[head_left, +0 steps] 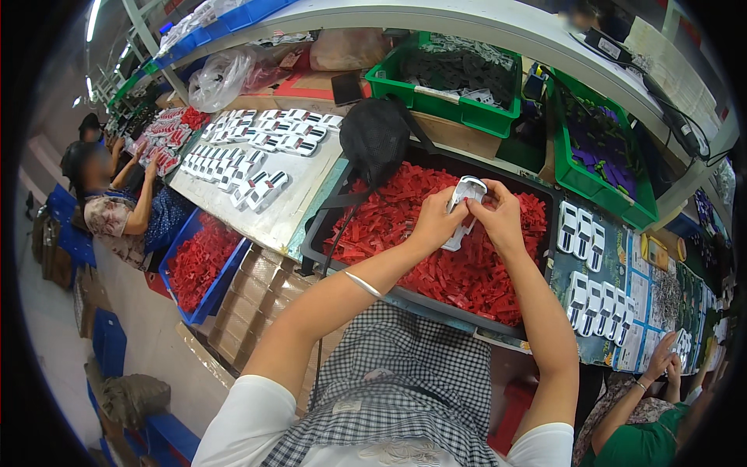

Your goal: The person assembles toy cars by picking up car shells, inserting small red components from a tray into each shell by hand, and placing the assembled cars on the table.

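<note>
Over a black tray (313, 236) heaped with small red plastic pieces (436, 272), I hold a white plastic shell (469, 187) up between both hands. My left hand (436, 222) grips the shell's left side with bent fingers. My right hand (499, 216) pinches it from the right, its thumb at the shell's hollow middle. A bit of red shows by the fingertips; whether it is a loose piece I cannot tell. Similar white shells (595, 307) lie in rows just right of the tray. More white shells with dark and red stripes (264, 191) stand in rows on the left table.
A black rounded mesh thing (377, 136) with a cord overhangs the tray's back left. Green bins (467, 109) stand behind, below a white shelf (467, 19). A blue bin (204, 268) of red pieces sits at left. Co-workers' hands (661, 358) work at right; another person (117, 202) sits far left.
</note>
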The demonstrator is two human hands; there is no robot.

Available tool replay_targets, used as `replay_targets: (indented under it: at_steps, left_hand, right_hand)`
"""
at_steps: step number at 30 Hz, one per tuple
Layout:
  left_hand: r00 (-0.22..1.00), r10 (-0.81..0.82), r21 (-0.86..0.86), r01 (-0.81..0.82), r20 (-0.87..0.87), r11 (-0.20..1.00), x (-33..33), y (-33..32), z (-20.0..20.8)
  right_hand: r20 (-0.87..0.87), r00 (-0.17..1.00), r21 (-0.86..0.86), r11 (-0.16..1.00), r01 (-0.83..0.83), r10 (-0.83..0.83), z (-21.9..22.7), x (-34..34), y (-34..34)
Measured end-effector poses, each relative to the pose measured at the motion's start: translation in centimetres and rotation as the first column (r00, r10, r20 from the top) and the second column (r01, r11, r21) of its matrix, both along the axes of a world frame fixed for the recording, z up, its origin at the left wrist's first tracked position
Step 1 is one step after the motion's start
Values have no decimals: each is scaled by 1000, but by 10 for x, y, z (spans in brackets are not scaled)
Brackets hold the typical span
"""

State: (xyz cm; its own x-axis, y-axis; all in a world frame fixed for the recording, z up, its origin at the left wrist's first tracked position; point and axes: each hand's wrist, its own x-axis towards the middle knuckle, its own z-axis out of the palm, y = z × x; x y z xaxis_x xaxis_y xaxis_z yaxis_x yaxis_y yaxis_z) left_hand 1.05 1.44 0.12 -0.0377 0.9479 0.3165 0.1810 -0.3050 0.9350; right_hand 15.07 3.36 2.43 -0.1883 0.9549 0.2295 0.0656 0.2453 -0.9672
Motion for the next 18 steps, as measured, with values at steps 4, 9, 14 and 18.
replay_targets:
  at_steps: [4, 9, 14, 18]
  left_hand:
    - [999, -5, -2, 5, 33, 1000, 0, 0, 0]
    - [998, -16, -16, 17, 55, 1000, 1, -2, 4]
    - [998, -21, -12, 22, 57, 1000, 1, -4, 6]
    - [999, -10, -5, 10, 44, 1000, 1, -4, 5]
  right_hand:
    - [-51, 999, -13, 1000, -15, 14, 3, 0, -2]
    - [-51, 998, -18, 999, -35, 34, 5, 1, 0]
    - [-55, 997, -29, 998, -55, 54, 7, 2, -1]
    - [-57, 997, -26, 998, -49, 47, 7, 1, -2]
